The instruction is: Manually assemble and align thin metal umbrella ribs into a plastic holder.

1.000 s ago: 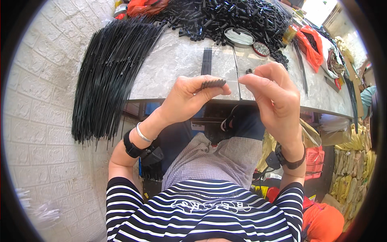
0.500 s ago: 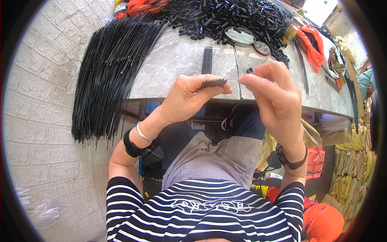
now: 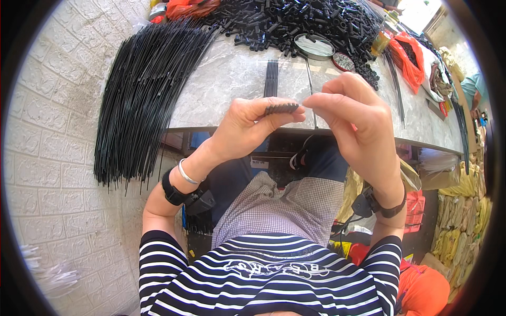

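My left hand (image 3: 237, 129) is closed, thumb and fingers pinching a flat row of thin black rods (image 3: 271, 79) side by side. Their near ends (image 3: 282, 108) stick out between thumb and forefinger, and the rods run away from me over the table top. Close by on the right, my right hand (image 3: 361, 124) has thumb and forefinger pressed together, its fingertips almost at the rod ends. Whatever lies in that pinch is too small to make out.
A thick sheaf of long black rods (image 3: 147, 95) overhangs the grey table (image 3: 226, 79) at left. Short black tubes (image 3: 295, 21) are heaped at the back, beside a round shallow dish (image 3: 314, 47) and a small red-rimmed dish (image 3: 343, 62). An orange bag (image 3: 408, 60) stands right.
My right hand has shifted slightly left, its fingertips now nearer the rod ends. A small black piece seen beside its fingers is now out of sight. My left hand has barely moved.
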The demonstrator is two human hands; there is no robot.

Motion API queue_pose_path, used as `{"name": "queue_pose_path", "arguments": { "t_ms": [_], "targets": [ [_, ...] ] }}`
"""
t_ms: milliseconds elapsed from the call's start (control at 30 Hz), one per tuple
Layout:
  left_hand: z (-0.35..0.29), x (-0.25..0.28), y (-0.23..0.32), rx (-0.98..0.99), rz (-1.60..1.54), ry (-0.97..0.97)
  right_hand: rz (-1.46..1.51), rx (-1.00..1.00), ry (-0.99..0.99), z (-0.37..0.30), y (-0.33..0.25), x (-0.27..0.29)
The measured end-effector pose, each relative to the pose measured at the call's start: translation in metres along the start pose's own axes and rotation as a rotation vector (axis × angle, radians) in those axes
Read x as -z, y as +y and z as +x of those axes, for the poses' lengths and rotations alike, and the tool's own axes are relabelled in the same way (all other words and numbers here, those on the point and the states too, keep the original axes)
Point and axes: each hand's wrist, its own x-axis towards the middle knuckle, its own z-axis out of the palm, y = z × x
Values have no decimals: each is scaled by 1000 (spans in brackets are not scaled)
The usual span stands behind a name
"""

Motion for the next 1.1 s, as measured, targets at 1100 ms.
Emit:
{"name": "queue_pose_path", "arguments": {
  "t_ms": [1100],
  "targets": [
    [-1, 11, 0, -57, 88, -90, 188, 249, -94, 27, 19, -12]
  ]
}}
